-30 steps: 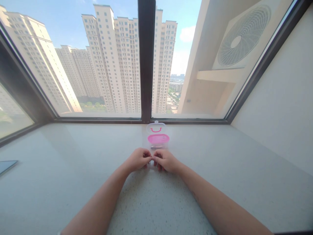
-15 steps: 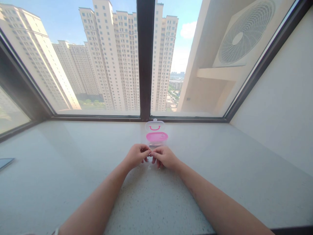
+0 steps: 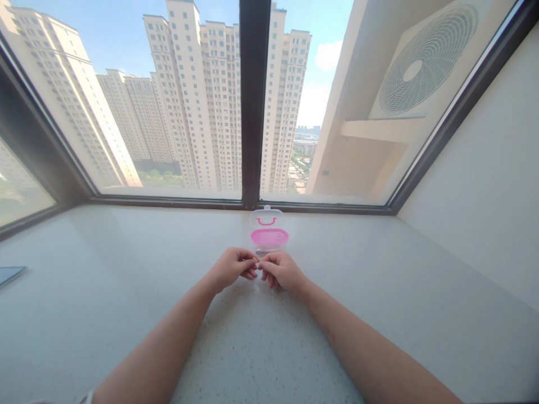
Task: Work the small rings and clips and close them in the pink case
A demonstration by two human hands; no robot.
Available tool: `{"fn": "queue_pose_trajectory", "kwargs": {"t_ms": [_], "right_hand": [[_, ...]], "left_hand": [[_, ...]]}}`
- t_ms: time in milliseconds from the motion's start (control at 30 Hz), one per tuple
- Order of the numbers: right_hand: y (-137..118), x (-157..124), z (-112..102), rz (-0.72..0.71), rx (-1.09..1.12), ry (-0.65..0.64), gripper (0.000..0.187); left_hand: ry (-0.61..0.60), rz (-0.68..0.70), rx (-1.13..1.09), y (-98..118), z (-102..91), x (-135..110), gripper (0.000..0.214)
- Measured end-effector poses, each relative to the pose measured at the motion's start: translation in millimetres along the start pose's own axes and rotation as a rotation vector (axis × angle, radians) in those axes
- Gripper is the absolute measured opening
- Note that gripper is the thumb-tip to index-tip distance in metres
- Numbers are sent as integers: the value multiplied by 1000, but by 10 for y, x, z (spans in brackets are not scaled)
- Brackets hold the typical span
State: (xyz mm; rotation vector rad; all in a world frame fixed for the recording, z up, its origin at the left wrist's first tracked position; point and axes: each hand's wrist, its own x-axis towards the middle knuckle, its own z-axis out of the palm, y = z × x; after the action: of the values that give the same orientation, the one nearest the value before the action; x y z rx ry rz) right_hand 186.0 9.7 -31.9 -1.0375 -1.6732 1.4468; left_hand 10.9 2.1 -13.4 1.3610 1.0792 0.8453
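My left hand [image 3: 236,266] and my right hand [image 3: 279,269] meet fingertip to fingertip over the pale speckled counter. Both are closed in a pinch, and whatever lies between the fingers is too small to make out. Just behind them stands a small clear plastic box with a pink inner tray [image 3: 270,236]. Its clear lid [image 3: 266,217], with a pink curved handle, is tipped up at the back. My hands partly hide the front of the box, where something dark shows inside.
The speckled counter [image 3: 126,292] runs back to a dark window frame [image 3: 251,140]. A flat bluish object [image 3: 10,275] lies at the far left edge. A white wall [image 3: 484,185] rises on the right. Tall buildings and an air-conditioner unit [image 3: 421,62] are outside the glass.
The fingers of my left hand have shifted slightly, and a small ring-like thing seen below them before no longer shows. The view has moved a little; the box stays in place.
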Motion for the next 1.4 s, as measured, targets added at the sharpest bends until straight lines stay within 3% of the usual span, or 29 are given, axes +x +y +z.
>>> {"fn": "queue_pose_trajectory", "kwargs": {"t_ms": [367,767,1400], "right_hand": [[65,29,-21,-55,30,-4,20],[26,37,-29,5,65,-4,12],[32,48,-23,13,63,-24,15]], "left_hand": [[8,-34,53,7,-37,-1,24],[2,58,199,16,-55,-3,26],[16,37,227,26,-50,-2,22]]}}
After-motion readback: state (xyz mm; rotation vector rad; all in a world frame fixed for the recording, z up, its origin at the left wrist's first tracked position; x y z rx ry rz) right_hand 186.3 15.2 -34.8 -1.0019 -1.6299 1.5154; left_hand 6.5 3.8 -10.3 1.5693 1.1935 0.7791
